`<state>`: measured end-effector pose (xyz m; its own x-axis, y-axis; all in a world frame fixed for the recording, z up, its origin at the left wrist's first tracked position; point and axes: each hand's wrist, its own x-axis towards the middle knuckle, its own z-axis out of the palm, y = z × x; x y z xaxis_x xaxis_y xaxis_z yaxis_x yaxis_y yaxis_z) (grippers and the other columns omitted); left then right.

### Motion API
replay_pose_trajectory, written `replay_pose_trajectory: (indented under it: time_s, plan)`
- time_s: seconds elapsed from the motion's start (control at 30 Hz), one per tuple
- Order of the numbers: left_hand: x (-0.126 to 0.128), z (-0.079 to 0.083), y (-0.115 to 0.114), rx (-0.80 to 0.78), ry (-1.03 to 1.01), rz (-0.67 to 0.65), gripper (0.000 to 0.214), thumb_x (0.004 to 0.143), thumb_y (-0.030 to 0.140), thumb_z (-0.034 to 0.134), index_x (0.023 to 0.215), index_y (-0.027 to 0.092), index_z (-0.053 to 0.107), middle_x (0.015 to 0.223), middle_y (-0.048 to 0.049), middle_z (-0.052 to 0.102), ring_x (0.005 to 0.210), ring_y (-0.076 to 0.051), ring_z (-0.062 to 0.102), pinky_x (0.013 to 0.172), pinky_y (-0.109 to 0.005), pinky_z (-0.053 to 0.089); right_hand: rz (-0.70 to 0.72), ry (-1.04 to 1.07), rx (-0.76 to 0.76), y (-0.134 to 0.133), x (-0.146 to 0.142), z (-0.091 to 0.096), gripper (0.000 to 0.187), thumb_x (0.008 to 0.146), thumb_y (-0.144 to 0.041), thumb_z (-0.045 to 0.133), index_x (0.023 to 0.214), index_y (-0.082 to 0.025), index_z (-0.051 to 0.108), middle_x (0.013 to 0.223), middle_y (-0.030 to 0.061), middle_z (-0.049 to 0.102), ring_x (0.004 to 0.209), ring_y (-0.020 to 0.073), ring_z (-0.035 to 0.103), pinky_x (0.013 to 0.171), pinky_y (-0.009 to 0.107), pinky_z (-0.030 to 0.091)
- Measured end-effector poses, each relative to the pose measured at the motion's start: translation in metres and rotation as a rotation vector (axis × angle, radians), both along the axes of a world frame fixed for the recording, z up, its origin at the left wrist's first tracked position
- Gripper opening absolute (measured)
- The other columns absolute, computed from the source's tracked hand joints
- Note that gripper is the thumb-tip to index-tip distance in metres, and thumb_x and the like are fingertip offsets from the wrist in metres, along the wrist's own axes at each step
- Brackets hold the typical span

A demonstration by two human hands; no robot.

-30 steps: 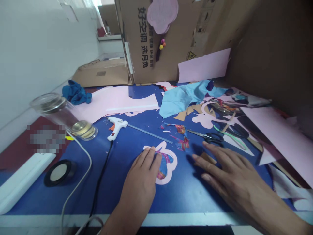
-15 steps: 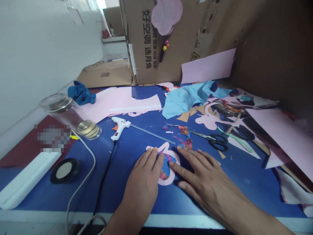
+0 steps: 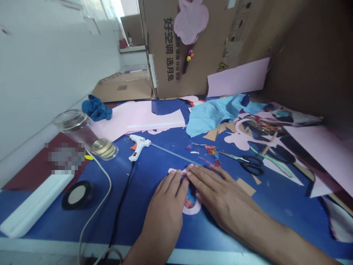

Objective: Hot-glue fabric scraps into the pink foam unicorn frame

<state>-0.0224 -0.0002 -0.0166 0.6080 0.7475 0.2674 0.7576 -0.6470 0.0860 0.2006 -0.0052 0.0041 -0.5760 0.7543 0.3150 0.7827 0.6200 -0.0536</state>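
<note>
My left hand (image 3: pixel 168 201) lies flat, fingers stretched out, on the left side of a pink cut-out shape (image 3: pixel 192 208) with colourful patterned fabric in its middle. My right hand (image 3: pixel 217 193) lies flat over the right part of the same shape, fingers spread and pointing up-left. Both palms press it onto the blue table (image 3: pixel 143 206). Most of the shape is hidden under the hands. Neither hand grips anything.
A white glue gun (image 3: pixel 138 145) with a glue stick and black cord lies just beyond the hands. Black-handled scissors (image 3: pixel 246 162), fabric scraps (image 3: pixel 211 151), blue cloth (image 3: pixel 215 112), pink sheets (image 3: pixel 138 117), a tipped glass jar (image 3: pixel 85 134), a tape roll (image 3: pixel 78 194) and cardboard boxes (image 3: pixel 193 48) surround them.
My right hand slid left from the bare table near the scissors onto the pink shape, beside my left hand. My left hand stayed on the shape.
</note>
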Motion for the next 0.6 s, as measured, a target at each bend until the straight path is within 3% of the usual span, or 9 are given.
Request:
replay_pose_trajectory:
  time_s: [0.2, 0.43, 0.6]
  plan:
    - [0.001, 0.0, -0.001, -0.029, -0.049, 0.009, 0.057, 0.095, 0.001, 0.046, 0.149, 0.012, 0.061, 0.158, -0.0149, 0.061, 0.147, -0.033, 0.057, 0.117, -0.051, 0.056, 0.076, 0.033, -0.034, 0.003, -0.004, 0.001, 0.053, 0.103, -0.007, 0.045, 0.154, -0.011, 0.057, 0.158, 0.015, 0.061, 0.144, 0.0327, 0.06, 0.112, 0.06, 0.05]
    - [0.002, 0.006, -0.001, -0.084, -0.114, 0.005, 0.058, 0.095, 0.002, 0.044, 0.15, 0.008, 0.059, 0.154, -0.0169, 0.064, 0.146, -0.033, 0.059, 0.119, -0.051, 0.055, 0.072, 0.089, -0.056, 0.005, -0.007, -0.007, 0.066, 0.096, 0.0, 0.043, 0.161, -0.013, 0.049, 0.156, 0.0165, 0.064, 0.141, 0.0297, 0.063, 0.112, 0.058, 0.05]
    - [-0.017, 0.01, 0.004, -0.098, -0.282, 0.011, 0.056, 0.095, 0.001, 0.041, 0.147, 0.011, 0.058, 0.153, -0.016, 0.065, 0.145, -0.026, 0.06, 0.119, -0.048, 0.055, 0.069, 0.073, -0.037, 0.004, -0.006, -0.011, 0.066, 0.097, 0.0, 0.041, 0.162, -0.013, 0.048, 0.158, 0.0162, 0.062, 0.143, 0.0289, 0.062, 0.113, 0.058, 0.047]
